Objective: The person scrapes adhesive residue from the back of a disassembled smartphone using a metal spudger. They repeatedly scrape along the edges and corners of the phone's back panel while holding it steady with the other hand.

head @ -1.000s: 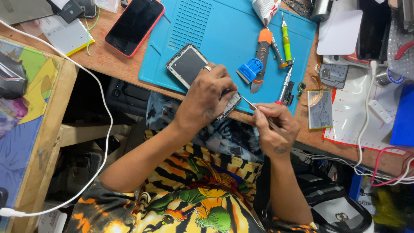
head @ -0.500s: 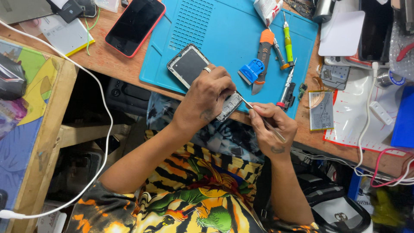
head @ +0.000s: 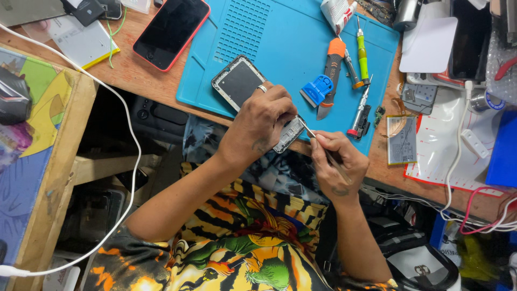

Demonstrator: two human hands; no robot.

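An opened phone body lies on the blue work mat, its near end reaching past the mat's front edge. My left hand, with a ring on one finger, presses down on the phone's near end. My right hand grips a thin metal tool, whose tip touches the phone's lower corner next to my left fingers.
A red-edged phone lies screen up at the back left. An orange-handled knife, a blue scraper, screwdrivers and small parts sit right of my hands. A white cable hangs at the left, more cables at right.
My hands stay on the phone; the right hand has shifted the tool tip slightly along the phone's lower corner. The view has drifted a little.
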